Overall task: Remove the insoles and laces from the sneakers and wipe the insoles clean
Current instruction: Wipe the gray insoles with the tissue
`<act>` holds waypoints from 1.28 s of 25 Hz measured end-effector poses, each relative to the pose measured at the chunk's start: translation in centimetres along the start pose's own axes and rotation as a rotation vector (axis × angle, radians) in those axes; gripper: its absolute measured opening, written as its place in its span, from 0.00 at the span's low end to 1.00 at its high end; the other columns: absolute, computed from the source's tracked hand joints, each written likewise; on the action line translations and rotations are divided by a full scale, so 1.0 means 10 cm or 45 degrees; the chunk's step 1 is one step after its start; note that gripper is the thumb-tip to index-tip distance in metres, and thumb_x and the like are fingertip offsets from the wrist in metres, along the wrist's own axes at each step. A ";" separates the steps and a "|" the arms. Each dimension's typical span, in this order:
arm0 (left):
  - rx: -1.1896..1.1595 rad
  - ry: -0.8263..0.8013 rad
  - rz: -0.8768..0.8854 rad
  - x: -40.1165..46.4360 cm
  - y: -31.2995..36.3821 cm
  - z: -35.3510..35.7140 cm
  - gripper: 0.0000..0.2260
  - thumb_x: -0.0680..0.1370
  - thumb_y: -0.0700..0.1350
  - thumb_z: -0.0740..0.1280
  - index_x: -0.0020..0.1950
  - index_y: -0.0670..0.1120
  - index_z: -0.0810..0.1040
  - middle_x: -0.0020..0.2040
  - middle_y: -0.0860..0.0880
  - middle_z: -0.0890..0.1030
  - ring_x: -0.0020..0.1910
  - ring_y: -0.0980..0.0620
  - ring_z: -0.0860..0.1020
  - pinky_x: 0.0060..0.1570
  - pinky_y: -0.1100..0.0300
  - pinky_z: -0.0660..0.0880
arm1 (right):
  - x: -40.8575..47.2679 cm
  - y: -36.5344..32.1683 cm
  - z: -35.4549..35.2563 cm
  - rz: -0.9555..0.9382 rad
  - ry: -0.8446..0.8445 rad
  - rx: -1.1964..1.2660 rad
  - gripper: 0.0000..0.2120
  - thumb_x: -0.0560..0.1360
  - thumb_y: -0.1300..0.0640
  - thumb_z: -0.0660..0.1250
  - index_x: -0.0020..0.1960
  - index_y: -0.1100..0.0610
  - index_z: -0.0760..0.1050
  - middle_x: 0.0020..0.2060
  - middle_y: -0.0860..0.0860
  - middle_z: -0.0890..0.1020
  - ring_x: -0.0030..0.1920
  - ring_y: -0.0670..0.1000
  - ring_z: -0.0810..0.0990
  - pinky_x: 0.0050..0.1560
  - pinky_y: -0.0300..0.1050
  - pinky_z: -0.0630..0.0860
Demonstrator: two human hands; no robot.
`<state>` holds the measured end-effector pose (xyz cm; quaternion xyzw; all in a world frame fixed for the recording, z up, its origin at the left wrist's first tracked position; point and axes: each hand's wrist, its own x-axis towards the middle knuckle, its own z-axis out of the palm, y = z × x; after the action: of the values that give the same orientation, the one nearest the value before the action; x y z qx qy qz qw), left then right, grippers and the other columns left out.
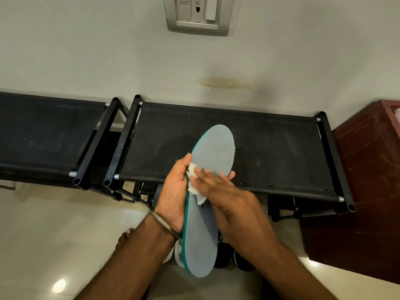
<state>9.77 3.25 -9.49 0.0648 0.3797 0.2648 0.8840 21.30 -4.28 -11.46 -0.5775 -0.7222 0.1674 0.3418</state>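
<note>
Above rack [227, 131] | left hand [175, 191] holds insole [213, 148] | right hand [225, 191] presses cloth [192, 169]

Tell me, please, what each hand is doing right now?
Left hand: grips the grey, green-edged foam insole.
Right hand: straight fingers press a white wipe onto it.

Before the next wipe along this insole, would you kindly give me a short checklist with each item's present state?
1. Left hand grips the grey, green-edged foam insole from its side: ok.
2. Right hand presses the small white cloth flat on the insole: ok.
3. Cloth touching the grey face: ok.
4. Toe half of the insole unobstructed for the stroke: ok.
5. Insole held above the black fabric shoe rack, not touching it: cannot tell.
6. Grey face already clean: cannot tell.
</note>
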 end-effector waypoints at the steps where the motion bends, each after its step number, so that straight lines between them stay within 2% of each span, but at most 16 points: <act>1: 0.038 -0.039 0.013 0.00 -0.02 -0.03 0.26 0.79 0.61 0.55 0.63 0.43 0.79 0.54 0.41 0.83 0.48 0.44 0.84 0.51 0.51 0.81 | 0.03 0.11 -0.04 0.071 0.059 -0.107 0.20 0.78 0.65 0.65 0.69 0.57 0.74 0.68 0.49 0.74 0.70 0.44 0.69 0.71 0.49 0.68; 3: 0.079 -0.012 0.033 0.00 -0.03 -0.02 0.25 0.79 0.61 0.55 0.59 0.45 0.81 0.48 0.43 0.85 0.42 0.47 0.84 0.43 0.54 0.82 | 0.03 0.21 -0.09 0.256 0.126 -0.147 0.24 0.74 0.69 0.70 0.68 0.57 0.75 0.67 0.49 0.75 0.69 0.47 0.71 0.67 0.56 0.72; 6: 0.018 0.039 0.006 0.02 0.01 -0.03 0.28 0.79 0.62 0.55 0.68 0.43 0.75 0.63 0.38 0.79 0.62 0.40 0.77 0.66 0.45 0.71 | 0.00 -0.07 -0.01 0.089 -0.022 0.080 0.21 0.79 0.63 0.62 0.71 0.53 0.69 0.70 0.46 0.71 0.72 0.42 0.67 0.73 0.43 0.63; 7: -0.003 0.041 0.015 0.02 0.03 -0.04 0.28 0.79 0.62 0.55 0.69 0.44 0.74 0.65 0.38 0.77 0.64 0.39 0.76 0.67 0.44 0.70 | -0.01 -0.08 0.01 0.006 -0.061 0.079 0.21 0.80 0.62 0.61 0.71 0.53 0.67 0.70 0.45 0.70 0.73 0.40 0.66 0.74 0.41 0.61; 9: 0.019 -0.019 0.032 0.01 0.04 -0.06 0.27 0.79 0.62 0.54 0.64 0.45 0.80 0.59 0.40 0.81 0.55 0.42 0.81 0.57 0.48 0.78 | 0.00 0.10 -0.03 0.029 -0.014 -0.035 0.24 0.77 0.68 0.66 0.71 0.54 0.70 0.69 0.45 0.71 0.72 0.42 0.67 0.73 0.47 0.65; 11: 0.060 -0.048 0.064 0.00 0.00 -0.05 0.26 0.80 0.61 0.54 0.52 0.46 0.86 0.48 0.43 0.85 0.41 0.46 0.84 0.42 0.54 0.82 | 0.02 0.27 -0.10 0.229 0.087 -0.131 0.27 0.73 0.72 0.70 0.69 0.56 0.74 0.68 0.46 0.72 0.70 0.45 0.69 0.70 0.54 0.70; 12: 0.045 -0.037 0.061 0.00 -0.01 -0.04 0.26 0.80 0.61 0.54 0.53 0.45 0.86 0.48 0.43 0.85 0.40 0.47 0.84 0.41 0.54 0.83 | 0.01 0.24 -0.10 0.261 0.093 -0.106 0.25 0.74 0.71 0.69 0.69 0.56 0.75 0.69 0.46 0.72 0.70 0.45 0.69 0.70 0.53 0.69; 15: -0.020 0.040 0.058 0.02 0.04 -0.06 0.26 0.80 0.61 0.54 0.68 0.46 0.75 0.63 0.40 0.79 0.58 0.41 0.80 0.62 0.46 0.74 | -0.02 -0.09 0.05 0.038 -0.028 -0.019 0.17 0.81 0.60 0.60 0.69 0.57 0.74 0.69 0.50 0.74 0.71 0.44 0.68 0.74 0.42 0.61; 16: -0.029 0.046 0.061 0.02 0.06 -0.06 0.27 0.80 0.62 0.54 0.70 0.46 0.73 0.66 0.40 0.77 0.62 0.40 0.78 0.65 0.45 0.72 | -0.04 -0.09 0.08 -0.025 -0.046 -0.042 0.17 0.80 0.61 0.61 0.68 0.58 0.75 0.68 0.51 0.75 0.70 0.45 0.69 0.73 0.42 0.61; 20: 0.066 -0.001 0.085 0.02 0.01 -0.07 0.25 0.80 0.60 0.54 0.58 0.45 0.82 0.50 0.43 0.85 0.42 0.46 0.84 0.42 0.53 0.83 | 0.02 0.19 -0.04 0.199 0.052 -0.185 0.24 0.73 0.69 0.71 0.68 0.57 0.76 0.68 0.50 0.75 0.69 0.49 0.71 0.68 0.56 0.71; 24: -0.049 0.040 0.071 0.04 0.04 -0.07 0.27 0.80 0.62 0.54 0.70 0.46 0.73 0.65 0.40 0.77 0.63 0.40 0.77 0.63 0.44 0.72 | -0.04 -0.13 0.07 0.027 -0.094 0.039 0.19 0.80 0.59 0.60 0.70 0.55 0.71 0.69 0.48 0.73 0.72 0.44 0.67 0.74 0.40 0.61; 26: -0.049 0.020 0.065 0.03 0.06 -0.07 0.26 0.80 0.61 0.53 0.65 0.46 0.79 0.60 0.40 0.81 0.56 0.42 0.81 0.56 0.46 0.78 | -0.02 0.01 0.04 0.043 -0.067 -0.024 0.21 0.78 0.65 0.65 0.70 0.55 0.73 0.69 0.47 0.73 0.72 0.44 0.68 0.73 0.45 0.65; 28: 0.019 -0.013 0.084 0.03 0.01 -0.07 0.26 0.80 0.60 0.54 0.52 0.45 0.86 0.48 0.42 0.85 0.40 0.46 0.84 0.40 0.53 0.83 | 0.01 0.18 -0.04 0.258 0.053 -0.094 0.25 0.75 0.70 0.69 0.69 0.55 0.74 0.69 0.46 0.72 0.71 0.46 0.69 0.71 0.53 0.68; 29: 0.030 -0.006 0.089 0.02 0.00 -0.05 0.25 0.80 0.60 0.55 0.50 0.45 0.86 0.46 0.42 0.85 0.38 0.47 0.84 0.39 0.54 0.82 | 0.00 0.17 -0.05 0.317 0.084 -0.072 0.25 0.75 0.69 0.69 0.69 0.55 0.74 0.69 0.46 0.72 0.71 0.46 0.69 0.71 0.52 0.68; 30: 0.013 0.011 0.082 0.02 0.00 -0.04 0.25 0.80 0.60 0.55 0.53 0.44 0.85 0.50 0.41 0.85 0.42 0.45 0.84 0.44 0.53 0.82 | -0.01 0.09 -0.03 0.295 0.072 -0.046 0.23 0.77 0.67 0.67 0.70 0.54 0.73 0.70 0.46 0.72 0.72 0.45 0.68 0.73 0.49 0.66; 32: -0.062 0.047 0.066 0.03 0.05 -0.05 0.26 0.80 0.60 0.55 0.66 0.45 0.77 0.63 0.39 0.79 0.59 0.41 0.80 0.63 0.48 0.74 | -0.04 -0.18 0.06 0.104 -0.044 -0.001 0.20 0.79 0.61 0.61 0.70 0.54 0.73 0.70 0.47 0.73 0.72 0.44 0.68 0.74 0.43 0.62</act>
<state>9.41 3.77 -9.85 0.0483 0.3874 0.2980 0.8711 19.62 -5.04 -10.89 -0.6037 -0.7038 0.1911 0.3219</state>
